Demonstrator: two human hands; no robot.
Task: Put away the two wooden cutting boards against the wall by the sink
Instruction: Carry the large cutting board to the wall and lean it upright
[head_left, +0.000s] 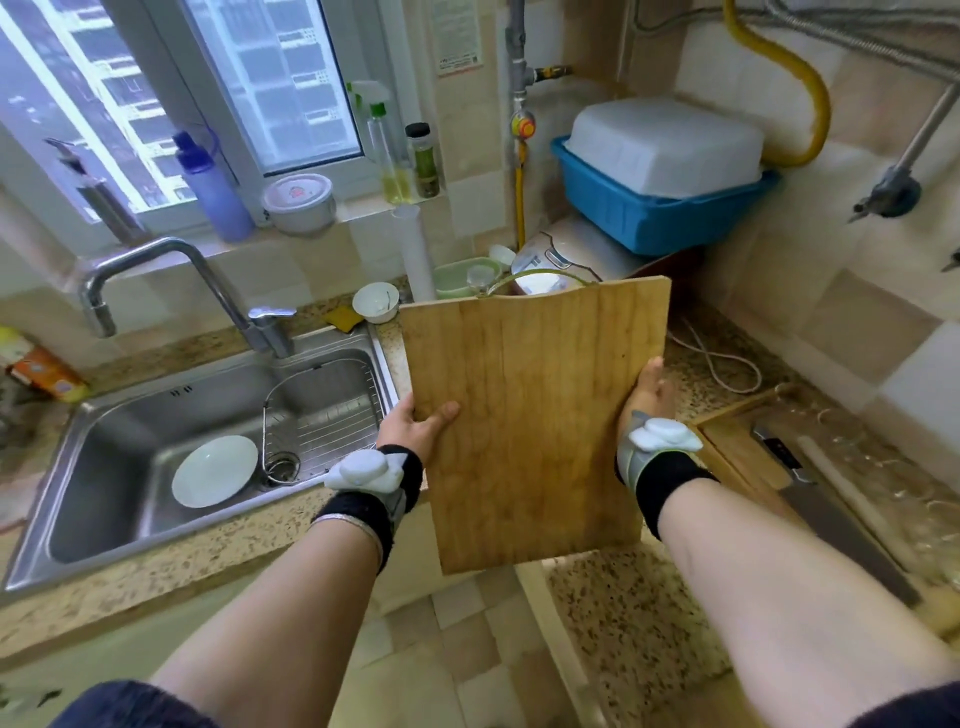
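A large wooden cutting board (535, 415) with a wire loop at its far end is held in the air over the counter corner, right of the sink (119, 447). My left hand (415, 423) grips its left edge, thumb on top. My right hand (649, 395) holds the right edge, fingers under the board. A second wooden cutting board (743, 447) lies flat on the counter at the right, with a cleaver (815, 493) resting across it. The tiled wall (322, 260) runs behind the sink under the window sill.
The sink holds a white plate (215, 478) and a wire rack (322, 415); the faucet (171, 280) arches over it. Bowls, a green container and a white tube (418, 254) crowd the corner. A blue basin (660, 208) sits behind, a white cord (722, 364) trails on the counter.
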